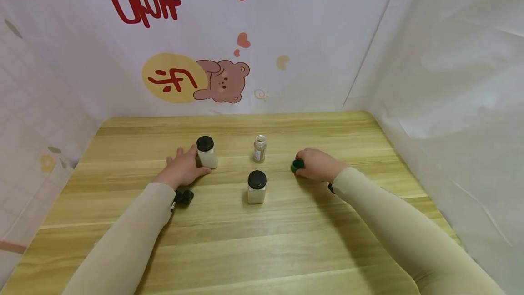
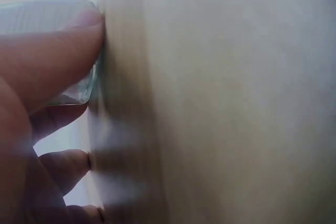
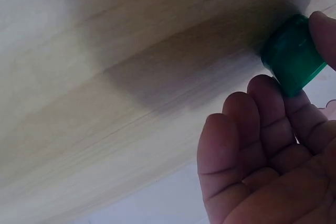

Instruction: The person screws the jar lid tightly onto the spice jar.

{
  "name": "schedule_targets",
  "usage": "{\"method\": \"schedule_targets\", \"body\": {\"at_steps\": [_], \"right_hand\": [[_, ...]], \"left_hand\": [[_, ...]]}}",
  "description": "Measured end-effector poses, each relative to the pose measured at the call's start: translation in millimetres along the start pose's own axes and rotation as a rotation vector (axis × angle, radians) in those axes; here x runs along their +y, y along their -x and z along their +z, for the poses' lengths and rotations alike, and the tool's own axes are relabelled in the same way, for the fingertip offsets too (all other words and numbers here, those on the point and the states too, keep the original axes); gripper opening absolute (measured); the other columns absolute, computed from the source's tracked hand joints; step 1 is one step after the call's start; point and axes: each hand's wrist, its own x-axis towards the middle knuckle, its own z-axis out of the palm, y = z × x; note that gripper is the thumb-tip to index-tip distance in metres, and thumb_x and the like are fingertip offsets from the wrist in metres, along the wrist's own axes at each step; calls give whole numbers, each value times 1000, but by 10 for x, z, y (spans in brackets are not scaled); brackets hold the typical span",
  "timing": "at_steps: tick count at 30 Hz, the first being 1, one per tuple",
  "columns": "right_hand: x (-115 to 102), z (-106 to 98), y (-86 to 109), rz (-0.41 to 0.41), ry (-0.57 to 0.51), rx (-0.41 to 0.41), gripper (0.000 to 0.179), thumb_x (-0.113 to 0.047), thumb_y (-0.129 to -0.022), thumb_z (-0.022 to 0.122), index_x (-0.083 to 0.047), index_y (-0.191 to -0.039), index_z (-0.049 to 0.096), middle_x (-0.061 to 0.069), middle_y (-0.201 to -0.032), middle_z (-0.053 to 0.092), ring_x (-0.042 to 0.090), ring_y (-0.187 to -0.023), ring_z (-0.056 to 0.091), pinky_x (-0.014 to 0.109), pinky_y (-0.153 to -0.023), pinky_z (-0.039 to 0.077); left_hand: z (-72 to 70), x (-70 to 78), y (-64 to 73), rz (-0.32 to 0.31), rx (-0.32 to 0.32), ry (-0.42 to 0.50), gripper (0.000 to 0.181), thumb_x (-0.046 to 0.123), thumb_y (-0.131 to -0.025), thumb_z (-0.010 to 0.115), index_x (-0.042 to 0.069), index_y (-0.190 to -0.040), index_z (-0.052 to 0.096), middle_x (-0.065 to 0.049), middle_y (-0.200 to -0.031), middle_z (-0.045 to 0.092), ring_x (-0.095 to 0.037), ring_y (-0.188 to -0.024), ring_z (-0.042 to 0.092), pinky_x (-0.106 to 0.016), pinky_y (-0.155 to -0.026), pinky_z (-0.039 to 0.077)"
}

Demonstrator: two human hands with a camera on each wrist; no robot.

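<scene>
My left hand [image 1: 183, 167] is at the left side of a glass jar [image 1: 209, 159] with a black lid and pale contents. Its thumb [image 2: 68, 59] lies along the glass low down, and the other fingers reach behind the jar, which stands upright on the table. Between thumb and fingers my right hand [image 1: 319, 165] pinches a green bottle cap [image 3: 295, 53], low over the wood at the right. A small uncapped glass bottle [image 1: 259, 150] with brownish contents stands between the hands. Nearer to me is a second black-lidded jar [image 1: 256, 190], upright and untouched.
The wood-grain table [image 1: 245, 245] carries all of these. A white printed sheet [image 1: 307, 22] rises behind its far edge, and white sheeting [image 1: 462, 104] hangs along the right side. Both forearms reach in from the near edge.
</scene>
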Motion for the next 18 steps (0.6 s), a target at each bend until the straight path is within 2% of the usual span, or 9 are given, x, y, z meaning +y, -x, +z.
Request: {"method": "schedule_targets", "body": {"at_steps": [5,11,15,18], "right_hand": [[-23,6,-10,-4,15,0,24,-26,-99,75,-5,-109,68,4,-97,68,17,-82,58,32,-76,52],[-29,19,-32,-15,46,2,20,-26,-100,74,-7,-101,65,1,-85,59,17,-75,49,29,-66,41],[-30,17,-28,-16,48,3,20,-25,-100,74,-8,-98,64,1,-83,57,16,-73,47,28,-63,37],[-25,23,-20,-11,43,1,21,-26,-100,73,-8,-96,63,1,-81,55,16,-73,46,28,-62,36]], "left_hand": [[-32,-20,70,24,-15,19,104,50,-95,76,-1,-166,19,-32,-169,27,-60,-157,0,-80,-121,2],[-237,-63,188,47,-17,75,111,67,-92,71,5,-167,17,-35,-166,30,-57,-156,21,-75,-121,25],[-404,-36,277,51,36,109,111,74,-93,63,13,-170,11,-33,-168,27,-57,-151,32,-74,-118,32],[-509,33,345,54,109,163,104,74,-96,57,20,-171,9,-25,-173,21,-56,-154,28,-76,-118,29]]}}
